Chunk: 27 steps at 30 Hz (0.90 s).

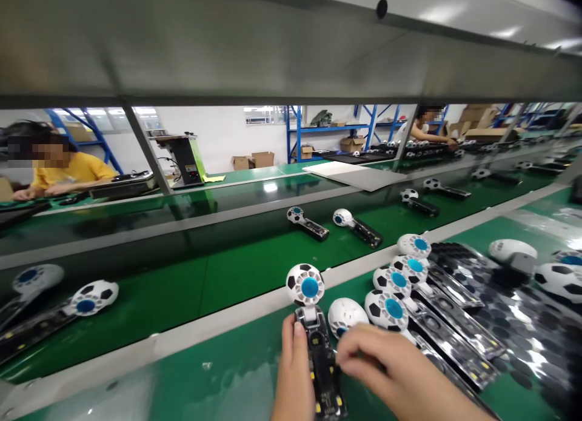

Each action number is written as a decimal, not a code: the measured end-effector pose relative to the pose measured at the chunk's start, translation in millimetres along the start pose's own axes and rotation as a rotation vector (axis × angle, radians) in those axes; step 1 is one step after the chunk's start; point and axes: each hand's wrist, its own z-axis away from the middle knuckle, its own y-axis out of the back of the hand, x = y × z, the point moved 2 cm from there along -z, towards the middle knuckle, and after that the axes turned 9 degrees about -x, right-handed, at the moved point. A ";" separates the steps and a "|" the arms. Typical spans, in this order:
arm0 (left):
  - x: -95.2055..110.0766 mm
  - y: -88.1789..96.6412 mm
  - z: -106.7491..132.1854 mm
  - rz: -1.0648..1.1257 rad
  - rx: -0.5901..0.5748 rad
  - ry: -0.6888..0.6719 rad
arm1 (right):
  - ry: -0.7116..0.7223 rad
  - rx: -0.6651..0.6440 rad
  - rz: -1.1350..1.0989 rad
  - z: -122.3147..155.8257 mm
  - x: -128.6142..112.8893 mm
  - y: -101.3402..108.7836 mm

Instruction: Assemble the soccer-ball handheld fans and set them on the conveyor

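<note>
Closest to me, my left hand is closed around the left side of a black handle, which stands lengthwise away from me and ends in a football-patterned head with a blue hub. My right hand comes in from the right, its fingertips at the handle's right edge; I cannot tell whether they are pinching anything. A white domed head sits just beside the football-patterned head. Further right, more football-patterned heads on black handles lie in a slanted row on the near green belt, beside a sheet printed with black hexagons. Past the white rail, similar units lie spaced along a second green belt. Beyond it, from left to right, are a co-worker in a yellow shirt, a black benchtop machine, blue shelving and another co-worker.
</note>
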 end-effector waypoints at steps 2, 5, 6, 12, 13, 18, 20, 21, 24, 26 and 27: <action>-2.2 1.4 -1.7 -0.035 0.047 -0.008 | -0.042 0.045 -0.083 -20.7 6.5 5.9; -6.1 2.2 -3.9 -0.075 0.076 0.018 | -0.013 0.051 -0.081 -37.1 8.4 2.8; -6.9 2.3 -4.4 -0.095 0.080 0.024 | 0.004 0.049 -0.065 -39.1 8.0 0.6; -8.5 2.2 -6.3 -0.145 0.049 0.054 | 0.044 0.054 -0.024 -39.6 8.8 -6.4; -8.8 2.1 -6.5 -0.148 0.043 0.058 | 0.047 0.053 -0.018 -39.6 9.7 -6.8; -9.8 1.3 -7.5 -0.138 0.050 0.049 | 0.087 0.054 0.016 -40.1 10.7 -6.7; -9.0 1.1 -7.3 -0.149 0.068 0.049 | 0.091 0.045 0.024 -40.3 9.2 -5.4; -8.2 0.9 -7.0 -0.153 0.072 0.052 | 0.086 0.037 0.025 -40.4 8.3 -4.7; -4.5 0.2 -5.3 -0.166 0.061 0.065 | 0.076 0.021 0.025 -40.2 7.0 -2.9; -1.1 -0.5 -3.9 -0.178 0.048 0.065 | 0.080 0.021 0.039 -40.3 7.5 -3.0; 0.5 -0.7 -3.3 -0.184 0.050 0.064 | 0.087 0.022 0.052 -40.5 8.1 -3.4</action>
